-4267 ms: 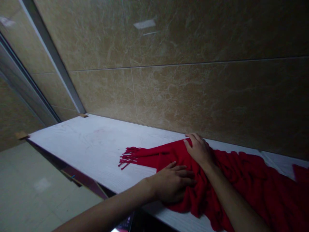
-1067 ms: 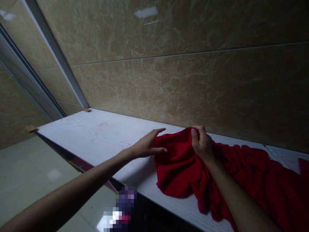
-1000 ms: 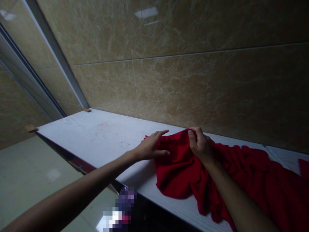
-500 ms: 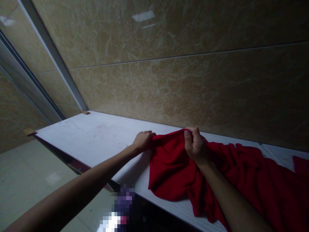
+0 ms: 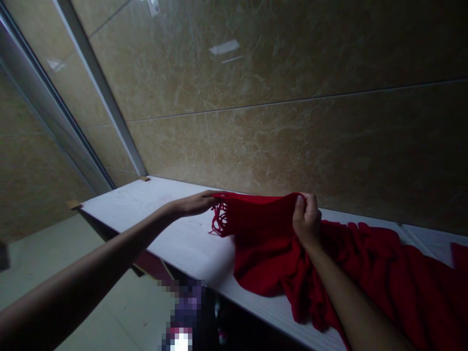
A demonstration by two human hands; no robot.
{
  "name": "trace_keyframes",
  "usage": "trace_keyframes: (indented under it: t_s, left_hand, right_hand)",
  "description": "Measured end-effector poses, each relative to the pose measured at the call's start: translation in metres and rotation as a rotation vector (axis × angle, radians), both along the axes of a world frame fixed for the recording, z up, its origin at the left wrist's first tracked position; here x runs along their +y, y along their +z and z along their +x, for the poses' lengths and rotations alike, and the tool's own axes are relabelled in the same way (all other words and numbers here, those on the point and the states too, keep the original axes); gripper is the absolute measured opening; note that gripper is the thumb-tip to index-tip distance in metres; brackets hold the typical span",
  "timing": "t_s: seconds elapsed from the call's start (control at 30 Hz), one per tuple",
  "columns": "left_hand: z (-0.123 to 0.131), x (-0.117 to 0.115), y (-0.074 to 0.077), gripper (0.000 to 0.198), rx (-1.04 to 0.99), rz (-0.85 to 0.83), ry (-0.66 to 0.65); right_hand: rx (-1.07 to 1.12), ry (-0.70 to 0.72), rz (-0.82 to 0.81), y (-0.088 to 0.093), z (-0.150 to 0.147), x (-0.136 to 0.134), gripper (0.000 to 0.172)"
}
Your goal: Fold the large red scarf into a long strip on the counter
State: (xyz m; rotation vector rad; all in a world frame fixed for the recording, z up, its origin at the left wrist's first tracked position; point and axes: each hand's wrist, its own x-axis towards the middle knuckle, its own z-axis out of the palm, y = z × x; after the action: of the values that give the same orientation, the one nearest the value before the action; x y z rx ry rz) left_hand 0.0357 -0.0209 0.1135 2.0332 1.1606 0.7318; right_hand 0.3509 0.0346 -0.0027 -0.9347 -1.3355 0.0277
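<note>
A red scarf (image 5: 263, 219) with a fringe (image 5: 220, 218) on its left end is stretched between my two hands above a white tabletop. My left hand (image 5: 199, 202) pinches the upper corner at the fringed end, its fingertips partly hidden by the cloth. On the right, my right hand (image 5: 307, 217) is closed round the scarf's top edge, thumb toward me. Below and beyond my right hand the rest of the red cloth lies bunched in folds across the table, running out at the lower right.
The long white table (image 5: 127, 204) stands against a tan marbled tile wall (image 5: 263, 136). Small brown pieces (image 5: 74, 204) sit at its far left corners. Pale floor (image 5: 47, 268) lies at the left. A pixelated patch covers something below the table's front edge.
My left hand has moved left along the scarf's edge, drawing its end out so the fringe now shows. The right hand keeps its grip, and the view has shifted slightly.
</note>
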Motion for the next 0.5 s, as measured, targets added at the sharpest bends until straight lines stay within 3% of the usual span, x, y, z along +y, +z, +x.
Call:
trace_keyframes:
  t_s: [0.13, 0.27, 0.37, 0.5]
  left_hand:
    - [0.012, -0.013, 0.014, 0.029, -0.172, -0.311, 0.018]
    - [0.023, -0.015, 0.022, 0.030, -0.464, -0.454, 0.055]
    - [0.019, -0.002, 0.031, 0.020, -0.652, -0.406, 0.182]
    - [-0.002, 0.022, 0.042, 0.016, -0.889, -0.245, 0.470]
  right_hand:
    - [0.021, 0.018, -0.002, 0.002, 0.001, -0.001, 0.033]
    - [0.034, 0.039, -0.009, 0.003, 0.000, -0.002, 0.035]
    - [0.004, 0.106, -0.030, 0.001, -0.002, -0.001, 0.034]
    - [-0.073, 0.241, -0.022, -0.006, -0.006, 0.005, 0.035]
